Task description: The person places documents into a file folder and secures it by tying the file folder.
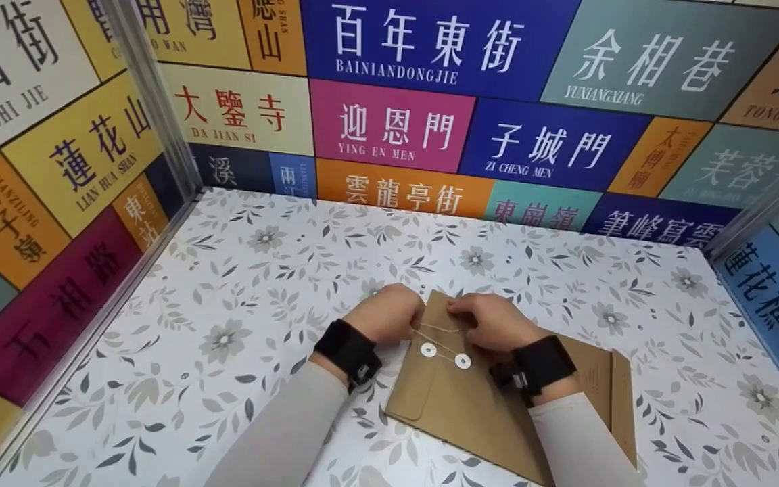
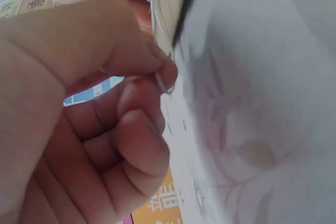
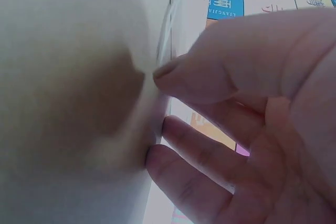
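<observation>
A brown kraft-paper envelope [image 1: 443, 406] lies aslant on the table, its flap side up. Two white round buttons [image 1: 428, 350] sit on it, with a thin pale string [image 1: 438, 329] running about them. At the envelope's upper left edge my left hand [image 1: 389, 314] pinches the string between thumb and forefinger; a small loop of string [image 2: 164, 84] shows at the fingertips in the left wrist view. My right hand [image 1: 498, 321] rests on the envelope's upper right part. In the right wrist view its thumb and loosely bent fingers [image 3: 184, 174] touch the paper.
White table paper [image 1: 227, 291] with grey flowers and leaves lies under the envelope. Upright panels [image 1: 389, 122] of coloured blocks with Chinese lettering stand at the back, left and right. Black straps with cameras [image 1: 349, 352] circle both wrists.
</observation>
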Demonstrator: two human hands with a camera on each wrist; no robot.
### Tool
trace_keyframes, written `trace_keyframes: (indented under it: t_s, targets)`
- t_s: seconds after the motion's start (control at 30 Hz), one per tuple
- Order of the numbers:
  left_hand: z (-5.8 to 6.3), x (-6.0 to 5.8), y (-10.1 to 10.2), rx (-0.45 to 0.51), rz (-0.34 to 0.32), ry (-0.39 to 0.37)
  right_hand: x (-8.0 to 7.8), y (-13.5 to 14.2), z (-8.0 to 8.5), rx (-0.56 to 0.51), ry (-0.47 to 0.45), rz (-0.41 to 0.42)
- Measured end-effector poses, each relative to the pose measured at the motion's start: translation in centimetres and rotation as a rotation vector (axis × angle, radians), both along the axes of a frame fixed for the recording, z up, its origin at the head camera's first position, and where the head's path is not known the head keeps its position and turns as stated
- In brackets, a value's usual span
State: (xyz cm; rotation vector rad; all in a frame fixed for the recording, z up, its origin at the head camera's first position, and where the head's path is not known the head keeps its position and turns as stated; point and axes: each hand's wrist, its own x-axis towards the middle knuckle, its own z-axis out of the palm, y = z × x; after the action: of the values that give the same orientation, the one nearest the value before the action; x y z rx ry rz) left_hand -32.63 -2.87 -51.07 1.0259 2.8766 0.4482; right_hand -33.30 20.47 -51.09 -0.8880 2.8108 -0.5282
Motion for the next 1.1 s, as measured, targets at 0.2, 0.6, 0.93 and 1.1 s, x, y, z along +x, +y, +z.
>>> trace_keyframes:
  t_s: [0.2, 0.6, 0.93, 1.1]
  targets:
    - [0.9, 1.2, -0.2, -0.044, 0.035, 0.013, 0.0, -0.1, 0.4, -0.042, -0.078, -0.015]
    - [2.4, 6.6, -1.5, -0.177, 0.122, -0.151, 0.0, 0.1, 0.9, -0.075, -0.151, -0.094]
    - [1.3, 10.5, -0.8, -0.153, 0.015, -0.267, 0.0, 0.4, 0.3, -0.029, -0.084, -0.102]
    - [0.7, 12.1, 1.2, -0.186, 0.021, -0.191, 0.4, -0.9, 0.2, -0.006, -0.079, -0.105]
